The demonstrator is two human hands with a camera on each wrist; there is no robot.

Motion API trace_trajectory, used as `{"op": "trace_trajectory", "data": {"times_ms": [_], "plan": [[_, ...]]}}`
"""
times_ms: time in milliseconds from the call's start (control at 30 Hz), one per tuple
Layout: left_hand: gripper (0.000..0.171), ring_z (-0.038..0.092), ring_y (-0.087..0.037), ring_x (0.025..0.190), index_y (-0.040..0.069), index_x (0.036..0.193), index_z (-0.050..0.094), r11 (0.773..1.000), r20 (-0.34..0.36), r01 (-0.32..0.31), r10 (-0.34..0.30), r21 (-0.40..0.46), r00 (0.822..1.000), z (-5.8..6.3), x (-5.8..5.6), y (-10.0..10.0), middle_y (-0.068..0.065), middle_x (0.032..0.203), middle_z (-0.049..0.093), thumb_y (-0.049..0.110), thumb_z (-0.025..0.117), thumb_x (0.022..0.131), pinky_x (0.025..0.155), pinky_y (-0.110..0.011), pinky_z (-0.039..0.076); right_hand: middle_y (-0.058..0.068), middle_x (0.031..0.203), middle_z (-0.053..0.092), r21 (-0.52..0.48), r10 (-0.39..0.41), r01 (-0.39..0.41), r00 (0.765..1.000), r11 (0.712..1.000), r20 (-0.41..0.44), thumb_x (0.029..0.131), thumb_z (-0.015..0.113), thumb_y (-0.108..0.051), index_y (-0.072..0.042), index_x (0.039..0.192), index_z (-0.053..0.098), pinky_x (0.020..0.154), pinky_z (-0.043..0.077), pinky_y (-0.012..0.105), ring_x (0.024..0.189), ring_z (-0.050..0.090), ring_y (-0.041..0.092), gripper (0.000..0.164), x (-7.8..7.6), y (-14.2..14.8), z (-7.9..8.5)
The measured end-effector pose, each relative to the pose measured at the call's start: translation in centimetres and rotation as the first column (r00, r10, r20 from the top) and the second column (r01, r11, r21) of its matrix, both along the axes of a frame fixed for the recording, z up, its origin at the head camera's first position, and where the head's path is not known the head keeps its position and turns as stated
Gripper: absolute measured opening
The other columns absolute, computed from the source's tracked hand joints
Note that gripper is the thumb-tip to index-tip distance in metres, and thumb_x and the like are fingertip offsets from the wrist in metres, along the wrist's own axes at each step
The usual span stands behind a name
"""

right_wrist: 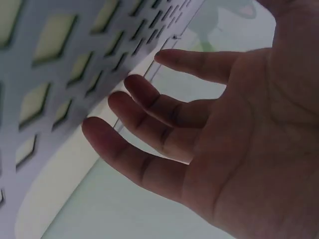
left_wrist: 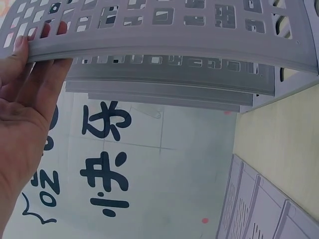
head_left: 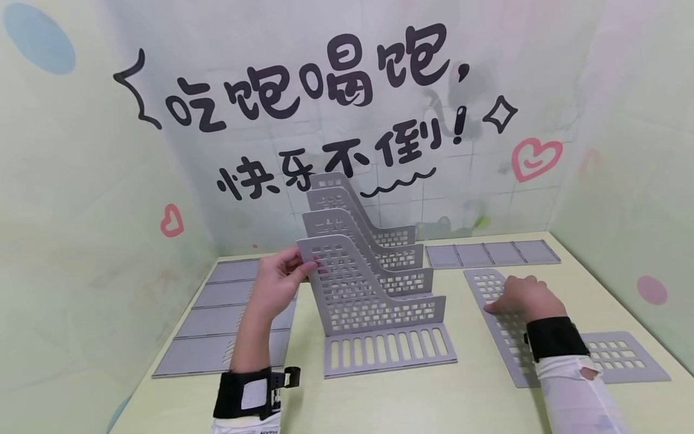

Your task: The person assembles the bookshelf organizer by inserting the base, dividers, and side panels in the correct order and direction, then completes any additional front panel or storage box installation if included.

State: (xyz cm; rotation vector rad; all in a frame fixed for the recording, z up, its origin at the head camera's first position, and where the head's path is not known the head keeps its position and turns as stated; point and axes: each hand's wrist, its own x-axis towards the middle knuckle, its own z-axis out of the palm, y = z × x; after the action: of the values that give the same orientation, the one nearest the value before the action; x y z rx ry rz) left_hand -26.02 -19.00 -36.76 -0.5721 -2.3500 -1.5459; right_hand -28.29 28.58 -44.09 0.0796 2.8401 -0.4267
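Note:
A grey file rack stands mid-table, with several perforated upright dividers on a slotted base. My left hand pinches the tall left edge of the nearest divider. In the left wrist view, the thumb of that left hand lies on the near face, with fingers behind the edge. A loose perforated L-shaped panel lies at the right. My right hand is over its tall part, thumb by the left edge. In the right wrist view the right hand has spread, slightly bent fingers near the panel's edge.
A grey ribbed sheet lies flat at the table's left side. Another flat grey sectioned strip rests along the back right edge. A printed cloth backdrop with black writing encloses the table on three sides.

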Motion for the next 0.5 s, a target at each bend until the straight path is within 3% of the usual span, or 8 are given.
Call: {"op": "trace_trajectory", "data": {"times_ms": [100,233,400,500], "plan": [[0.018,0.081,-0.012,0.091,-0.005,0.117,0.075,1.0,-0.008,-0.005,0.005,0.012,1.0,0.0,0.0,0.1,-0.026,0.108,0.08,-0.001,0.069,0.1,0.08,-0.029,0.067,0.045,0.116,0.059,0.013,0.012,-0.012,1.0,1.0,0.008,0.084,0.084,-0.055,0.016,0.12,0.064,0.094,0.053,0.069,0.11,0.056,0.063,0.082,-0.3,0.6,0.0],[0.018,0.076,-0.002,0.087,-0.006,0.116,0.075,0.999,-0.031,-0.028,0.029,0.017,0.999,0.0,0.0,0.3,-0.027,0.106,0.08,-0.002,0.07,0.099,0.077,-0.026,0.067,0.029,0.099,0.066,-0.007,0.006,-0.006,1.0,1.0,0.019,0.084,0.085,-0.054,0.015,0.11,0.063,0.086,0.056,0.056,0.095,0.062,0.045,0.077,-0.9,1.5,-0.3],[0.016,0.077,0.0,0.086,-0.007,0.114,0.074,0.998,-0.027,-0.045,0.047,0.046,0.999,-0.2,-0.2,0.6,-0.028,0.107,0.079,-0.004,0.069,0.099,0.079,-0.026,0.067,0.02,0.092,0.062,-0.138,-0.02,0.024,0.999,0.99,0.028,0.087,0.085,-0.045,0.016,0.112,0.053,0.072,0.053,0.039,0.083,0.063,0.031,0.073,-0.9,2.8,-0.2],[0.016,0.078,-0.001,0.085,-0.008,0.114,0.073,0.997,-0.015,-0.055,0.056,0.062,0.998,-0.2,-0.2,0.6,-0.029,0.109,0.078,-0.005,0.068,0.1,0.082,-0.027,0.067,0.021,0.094,0.062,-0.247,-0.006,0.0,1.0,0.969,-0.025,0.092,0.081,-0.038,0.017,0.116,0.05,0.07,0.052,0.034,0.084,0.063,0.03,0.068,-0.7,3.2,0.9]]}}
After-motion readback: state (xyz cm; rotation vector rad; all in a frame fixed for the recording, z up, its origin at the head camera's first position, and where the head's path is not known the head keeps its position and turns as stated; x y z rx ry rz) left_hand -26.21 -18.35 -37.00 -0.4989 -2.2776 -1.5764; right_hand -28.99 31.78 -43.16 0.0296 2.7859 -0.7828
